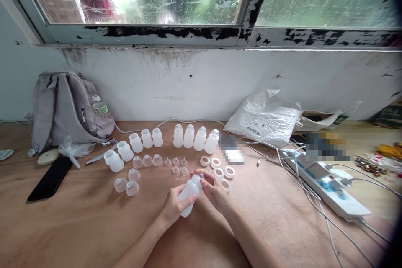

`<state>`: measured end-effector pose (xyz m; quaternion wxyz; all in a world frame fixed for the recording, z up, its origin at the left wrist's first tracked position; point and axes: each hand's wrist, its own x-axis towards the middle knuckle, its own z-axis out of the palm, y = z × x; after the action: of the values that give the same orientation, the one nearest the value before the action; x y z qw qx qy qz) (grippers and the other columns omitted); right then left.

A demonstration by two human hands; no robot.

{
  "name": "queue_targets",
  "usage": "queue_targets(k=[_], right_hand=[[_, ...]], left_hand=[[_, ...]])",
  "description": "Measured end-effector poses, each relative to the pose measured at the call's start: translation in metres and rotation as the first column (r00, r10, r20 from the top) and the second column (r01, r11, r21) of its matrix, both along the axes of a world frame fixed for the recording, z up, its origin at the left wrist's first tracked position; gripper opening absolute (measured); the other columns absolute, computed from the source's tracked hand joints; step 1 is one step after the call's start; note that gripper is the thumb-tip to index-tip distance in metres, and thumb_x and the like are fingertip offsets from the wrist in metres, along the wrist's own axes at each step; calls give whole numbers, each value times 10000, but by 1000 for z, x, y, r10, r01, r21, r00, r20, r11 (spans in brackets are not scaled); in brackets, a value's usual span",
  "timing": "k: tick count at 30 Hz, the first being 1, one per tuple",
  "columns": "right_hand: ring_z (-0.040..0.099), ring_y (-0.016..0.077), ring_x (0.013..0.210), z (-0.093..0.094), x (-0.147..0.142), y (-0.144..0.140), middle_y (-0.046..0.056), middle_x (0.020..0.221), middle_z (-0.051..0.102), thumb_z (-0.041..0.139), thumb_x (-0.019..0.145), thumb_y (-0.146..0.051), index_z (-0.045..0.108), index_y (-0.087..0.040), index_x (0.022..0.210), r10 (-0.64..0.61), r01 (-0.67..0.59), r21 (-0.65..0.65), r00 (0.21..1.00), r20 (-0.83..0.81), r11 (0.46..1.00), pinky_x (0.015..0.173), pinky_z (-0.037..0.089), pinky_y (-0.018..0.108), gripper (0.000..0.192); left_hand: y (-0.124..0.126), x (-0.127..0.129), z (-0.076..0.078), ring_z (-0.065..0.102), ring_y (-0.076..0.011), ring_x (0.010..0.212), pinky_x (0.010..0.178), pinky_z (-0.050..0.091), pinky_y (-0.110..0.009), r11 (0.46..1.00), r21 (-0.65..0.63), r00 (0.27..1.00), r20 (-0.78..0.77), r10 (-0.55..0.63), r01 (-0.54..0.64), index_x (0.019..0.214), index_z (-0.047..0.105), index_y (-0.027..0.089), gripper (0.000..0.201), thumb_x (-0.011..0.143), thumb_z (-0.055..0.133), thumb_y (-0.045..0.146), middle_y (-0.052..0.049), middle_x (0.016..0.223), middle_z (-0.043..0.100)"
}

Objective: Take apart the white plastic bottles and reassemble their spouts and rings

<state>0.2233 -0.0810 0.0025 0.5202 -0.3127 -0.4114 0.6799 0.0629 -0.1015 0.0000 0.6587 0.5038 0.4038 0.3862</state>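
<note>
The bench was a broad sheet of bare plywood running under the window wall, and along its far edge sat the biggest things: my grey backpack slumped toward the far left corner, with a small water bottle tucked in its side pocket, and a crumpled white plastic bag right of the middle. A white power strip lay slanted toward the right edge, cables trailing off it. Near the left edge a black phone lay flat.

Between backpack and bag, a row of white bottles stood in a line near the far edge, some squat ones curving off to the left. Nearer me came clear domed caps, then small clear teats, and white screw rings just right of those.

At the middle of the bench, nearer my edge, I held one white bottle tilted, neck pointing up and to the right. My left hand was wrapped round its body, fingers closed on it. My right hand pinched at the neck with fingertips narrowed; I seemed to have a small clear piece between them, though it was too small to be sure
</note>
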Motion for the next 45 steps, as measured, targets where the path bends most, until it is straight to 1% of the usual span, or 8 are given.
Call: queue_targets(k=[7, 17, 23, 27, 31, 36, 40, 45], right_hand=[[560, 226, 852, 1, -3, -1, 102, 1012, 608, 673, 677, -322, 582, -193, 1080, 102, -102, -8, 994, -35, 995, 643, 452, 322, 433], [513, 261, 1027, -1, -3, -3, 99, 1086, 599, 697, 653, -337, 581, -213, 1092, 57, -57, 6, 998, -17, 998, 825, 421, 369, 470], [467, 241, 1105, 0, -14, -7, 67, 1167, 553, 660, 703, -338, 557, -253, 1110, 59, -66, 51, 990, 131, 996, 928, 363, 390, 428], [539, 253, 995, 0, -25, -14, 62, 1070, 602, 696, 645, -376, 533, -245, 1118, 140, -148, 30, 972, 191, 988, 865, 418, 411, 517], [544, 250, 972, 0, -25, -15, 62, 1038, 608, 682, 665, -342, 545, -215, 1069, 83, -93, 36, 971, 223, 995, 865, 414, 402, 445], [544, 227, 935, -8, -17, -10, 43, 1004, 589, 690, 650, -263, 470, -240, 1087, -51, 47, 20, 956, 290, 999, 795, 437, 364, 489], [539, 201, 877, -14, -15, -6, 19, 954, 576, 721, 585, -216, 483, -238, 1008, -117, 102, 59, 924, 363, 993, 751, 435, 320, 485], [520, 197, 816, -1, -11, -9, 22, 946, 562, 684, 635, -297, 537, -231, 972, -123, 87, 102, 889, 442, 991, 659, 438, 286, 374]], left_hand=[[1, -1, 0, 528, -97, 493, 406, 396, -188, 971, -210, 968, 242, -63, 116, 836, 541, 95, 381, 718, 554, 458, -60, 727, 564], [-4, 2, 2, 541, -134, 579, 523, 417, -229, 986, 169, 998, -56, 3, 7, 897, 540, 112, 363, 747, 545, 443, -18, 676, 552], [-5, 3, -2, 439, -221, 1128, 969, 323, -345, 908, 392, 952, -194, 237, -146, 1259, 376, 175, 436, 869, 359, 368, -101, 1188, 504], [-4, 7, -15, 315, -195, 1237, 1026, 272, -365, 844, 500, 903, -242, 354, -196, 1296, 348, 199, 419, 906, 229, 296, -94, 1308, 363], [-4, -11, -6, 347, -226, 1202, 986, 313, -403, 701, 709, 740, -429, 518, -80, 1245, 430, 242, 382, 878, 327, 257, -89, 1290, 357], [-5, -85, 11, 509, -240, 997, 902, 370, -401, 523, 849, 374, -464, 803, -69, 1035, 571, 233, 252, 806, 476, 278, -75, 1044, 551], [-9, -137, -3, 577, -201, 758, 703, 457, -331, 623, 768, 210, -591, 779, -148, 1010, 558, 225, 261, 769, 517, 314, -59, 954, 585], [-9, -137, -15, 579, -172, 653, 641, 480, -320, 704, 619, 409, -575, 708, -348, 917, 549, 218, 252, 726, 565, 381, -44, 878, 601]])
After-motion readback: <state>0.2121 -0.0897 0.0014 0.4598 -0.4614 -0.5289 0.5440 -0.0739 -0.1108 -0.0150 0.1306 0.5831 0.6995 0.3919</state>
